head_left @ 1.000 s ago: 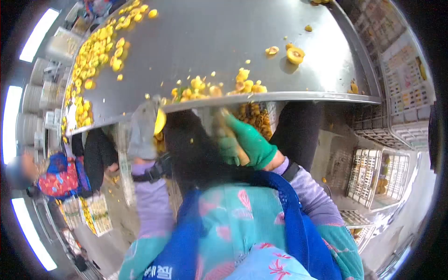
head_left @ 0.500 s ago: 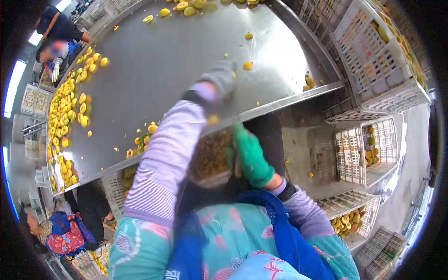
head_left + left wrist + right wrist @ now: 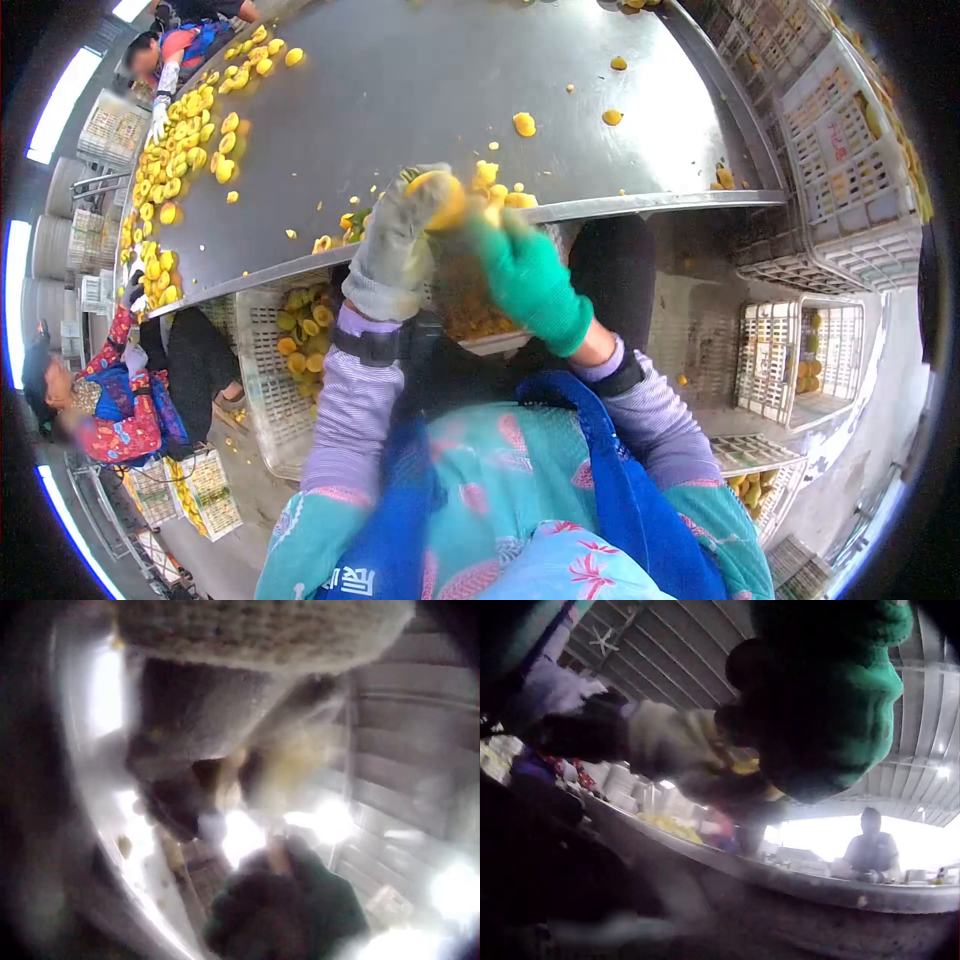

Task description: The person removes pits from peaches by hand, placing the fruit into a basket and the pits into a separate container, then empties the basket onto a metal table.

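Observation:
My left hand, in a grey glove, grips a yellow peach just over the table's near edge. Close on its right, my green-gloved right hand has its fingers curled, blurred by motion, right at the peach. A slim tan piece sticks up from the green glove in the left wrist view; it looks like a tool's handle, most of it hidden. Peach pieces lie on the metal table just beyond the hands.
Many halved peaches cover the table's left side, where other people work. A crate of peaches stands at my left. Below the hands is a container of brownish bits. White crates stand at right.
The left hand reached out over the table, then came back beside the right hand with a peach. The right hand has risen towards the table edge. Its tan handle showed more clearly earlier.

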`<state>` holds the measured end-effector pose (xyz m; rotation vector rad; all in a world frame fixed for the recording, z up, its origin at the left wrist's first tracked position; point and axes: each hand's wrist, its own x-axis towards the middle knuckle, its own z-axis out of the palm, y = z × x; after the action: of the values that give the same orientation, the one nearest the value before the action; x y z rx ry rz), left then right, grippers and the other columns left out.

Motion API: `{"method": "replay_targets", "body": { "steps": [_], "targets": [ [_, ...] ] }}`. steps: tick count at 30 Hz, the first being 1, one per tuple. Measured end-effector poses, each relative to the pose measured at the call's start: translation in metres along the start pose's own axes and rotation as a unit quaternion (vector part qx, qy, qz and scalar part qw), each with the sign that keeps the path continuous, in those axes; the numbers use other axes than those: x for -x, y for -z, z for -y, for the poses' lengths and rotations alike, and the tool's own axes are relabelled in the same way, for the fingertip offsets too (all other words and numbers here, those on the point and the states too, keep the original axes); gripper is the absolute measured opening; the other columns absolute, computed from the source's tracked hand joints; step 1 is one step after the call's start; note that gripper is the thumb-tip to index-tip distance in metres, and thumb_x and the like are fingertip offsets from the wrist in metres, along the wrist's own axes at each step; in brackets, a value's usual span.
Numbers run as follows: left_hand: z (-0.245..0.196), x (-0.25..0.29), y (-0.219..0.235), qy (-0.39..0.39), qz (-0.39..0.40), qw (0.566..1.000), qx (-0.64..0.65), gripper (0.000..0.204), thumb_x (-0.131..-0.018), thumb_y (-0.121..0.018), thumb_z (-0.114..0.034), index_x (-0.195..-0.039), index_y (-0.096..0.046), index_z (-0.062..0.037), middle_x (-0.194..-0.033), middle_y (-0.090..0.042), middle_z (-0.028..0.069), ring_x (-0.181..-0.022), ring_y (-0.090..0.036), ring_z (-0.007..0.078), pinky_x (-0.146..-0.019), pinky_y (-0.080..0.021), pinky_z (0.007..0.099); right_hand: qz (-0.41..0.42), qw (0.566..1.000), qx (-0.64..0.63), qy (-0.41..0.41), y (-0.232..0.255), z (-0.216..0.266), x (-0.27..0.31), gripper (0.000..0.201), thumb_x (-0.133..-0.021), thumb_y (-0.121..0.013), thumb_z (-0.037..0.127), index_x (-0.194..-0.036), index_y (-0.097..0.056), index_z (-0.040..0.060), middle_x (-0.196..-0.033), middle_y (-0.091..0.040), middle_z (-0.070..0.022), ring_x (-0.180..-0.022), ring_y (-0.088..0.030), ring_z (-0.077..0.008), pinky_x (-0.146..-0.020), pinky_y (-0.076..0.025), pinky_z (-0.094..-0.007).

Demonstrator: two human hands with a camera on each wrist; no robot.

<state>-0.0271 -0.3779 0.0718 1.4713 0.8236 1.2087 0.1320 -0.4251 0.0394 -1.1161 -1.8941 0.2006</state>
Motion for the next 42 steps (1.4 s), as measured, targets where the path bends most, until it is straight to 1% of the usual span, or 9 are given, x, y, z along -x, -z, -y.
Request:
{"method": "replay_targets", "body": {
  "steps": [5, 11, 25, 27, 29, 34, 37, 39, 42],
  "targets": [
    [0.027, 0.008, 0.006, -0.051, -0.046, 0.954, -0.291, 0.029, -0.098, -0.048, -0.026, -0.113, -0.059, -0.0031, -0.101, -0.067, 0.0089, -0.087, -0.065, 0.0169, -0.080, -0.052, 0.0297, -0.018, 0.984, -0.123, -0.123, -0.018, 0.020, 0.012, 0.026, -0.097, -0.049, 0.021, -0.108, -0.057, -0.0004, -0.075, -0.058, -0.0221, -0.068, -0.061, -0.0394, -0.053, -0.047, -0.0457],
    [-0.018, 0.005, -0.026, 0.085, -0.116, 0.990, 0.005, 0.033, -0.099, -0.048, -0.030, -0.111, -0.063, -0.0029, -0.102, -0.066, 0.0090, -0.084, -0.064, 0.0148, -0.075, -0.052, 0.0283, 0.041, 0.952, -0.221, -0.209, -0.010, 0.030, 0.003, 0.020, -0.093, -0.052, 0.018, -0.104, -0.057, 0.0018, -0.078, -0.055, -0.0215, -0.065, -0.058, -0.0396, -0.052, -0.045, -0.0459],
    [0.004, 0.007, -0.027, 0.021, -0.108, 0.972, -0.205, 0.033, -0.100, -0.046, -0.026, -0.105, -0.066, -0.0007, -0.095, -0.068, 0.0083, -0.081, -0.062, 0.0177, -0.075, -0.050, 0.0292, -0.101, 0.976, -0.188, -0.045, -0.036, 0.019, 0.011, 0.030, -0.099, -0.045, 0.026, -0.090, -0.053, -0.0008, -0.067, -0.055, -0.0161, -0.062, -0.058, -0.0297, -0.053, -0.044, -0.0388],
    [0.016, 0.001, -0.019, -0.016, -0.102, 0.960, -0.259, 0.031, -0.100, -0.045, -0.023, -0.106, -0.065, -0.0008, -0.093, -0.068, 0.0084, -0.082, -0.062, 0.0197, -0.077, -0.049, 0.0289, -0.079, 0.921, -0.356, -0.135, -0.029, 0.021, 0.006, 0.032, -0.100, -0.044, 0.030, -0.085, -0.054, 0.0030, -0.063, -0.053, -0.0095, -0.058, -0.054, -0.0212, -0.050, -0.041, -0.0343],
    [0.031, 0.008, 0.002, -0.076, -0.021, 0.979, -0.188, 0.027, -0.098, -0.044, -0.017, -0.102, -0.065, 0.0009, -0.093, -0.067, 0.0102, -0.083, -0.063, 0.0218, -0.079, -0.050, 0.0345, 0.032, 0.645, -0.674, -0.359, -0.031, 0.028, 0.012, 0.033, -0.101, -0.043, 0.031, -0.082, -0.055, 0.0077, -0.063, -0.051, -0.0018, -0.055, -0.049, -0.0118, -0.048, -0.038, -0.0286],
    [0.006, -0.019, 0.007, 0.017, 0.020, 0.980, -0.198, 0.025, -0.099, -0.046, -0.014, -0.091, -0.065, 0.0010, -0.087, -0.068, 0.0104, -0.077, -0.063, 0.0161, -0.073, -0.051, 0.0278, 0.049, 0.755, -0.557, -0.343, -0.019, 0.050, -0.010, 0.042, -0.101, -0.037, 0.045, -0.087, -0.057, 0.0107, -0.063, -0.048, 0.0027, -0.052, -0.038, -0.0050, -0.045, -0.032, -0.0241],
    [-0.011, -0.019, -0.014, 0.118, -0.072, 0.989, -0.057, 0.026, -0.099, -0.048, -0.016, -0.091, -0.065, 0.0017, -0.088, -0.068, 0.0091, -0.078, -0.062, 0.0147, -0.074, -0.050, 0.0265, 0.078, 0.543, -0.705, -0.450, -0.008, 0.052, -0.020, 0.044, -0.101, -0.037, 0.045, -0.092, -0.059, 0.0075, -0.068, -0.055, 0.0008, -0.052, -0.045, -0.0071, -0.046, -0.037, -0.0247],
    [-0.013, -0.027, -0.008, 0.129, -0.014, 0.985, -0.116, 0.025, -0.098, -0.049, -0.016, -0.091, -0.065, 0.0022, -0.088, -0.068, 0.0089, -0.079, -0.062, 0.0145, -0.074, -0.050, 0.0268, 0.038, 0.748, -0.580, -0.322, -0.012, 0.048, -0.021, 0.043, -0.101, -0.037, 0.046, -0.092, -0.060, 0.0098, -0.068, -0.055, 0.0020, -0.051, -0.045, -0.0073, -0.045, -0.037, -0.0240],
    [0.007, -0.032, -0.002, 0.061, 0.020, 0.983, -0.171, 0.022, -0.096, -0.049, -0.013, -0.093, -0.065, 0.0026, -0.087, -0.068, 0.0084, -0.082, -0.062, 0.0149, -0.075, -0.050, 0.0274, 0.019, 0.797, -0.554, -0.242, -0.014, 0.039, -0.013, 0.029, -0.099, -0.042, 0.033, -0.101, -0.059, 0.0103, -0.077, -0.058, 0.0010, -0.063, -0.052, -0.0091, -0.056, -0.045, -0.0248]
  ]
}}
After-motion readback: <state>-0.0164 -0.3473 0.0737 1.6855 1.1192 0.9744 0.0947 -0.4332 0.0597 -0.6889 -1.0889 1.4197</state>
